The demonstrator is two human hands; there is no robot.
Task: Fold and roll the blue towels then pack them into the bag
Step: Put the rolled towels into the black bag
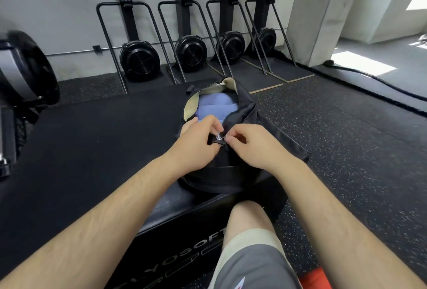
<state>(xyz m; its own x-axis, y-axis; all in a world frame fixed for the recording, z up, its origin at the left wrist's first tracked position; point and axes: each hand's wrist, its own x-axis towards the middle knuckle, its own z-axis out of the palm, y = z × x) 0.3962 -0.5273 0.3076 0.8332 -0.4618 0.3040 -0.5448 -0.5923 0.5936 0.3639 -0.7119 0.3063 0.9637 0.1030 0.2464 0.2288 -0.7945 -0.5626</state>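
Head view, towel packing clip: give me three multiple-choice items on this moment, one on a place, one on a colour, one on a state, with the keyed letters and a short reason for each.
1. Where are the blue towels?
A. Inside the black bag
B. Spread on the speckled floor
C. Draped over the person's knee

2. What colour is the lining of the bag?
A. Red
B. Beige
C. Green

3. What state is the bag's opening in?
A. Zipped fully shut
B. Open at the far end, with both hands at the zipper pull
C. Open, with no hand near it

Answers:
1 A, the towels show through the bag's mouth, lying within its walls.
2 B, the pale beige lining shows along the opened rim.
3 B, the far end gapes while the left hand and right hand pinch at the metal zipper pull.
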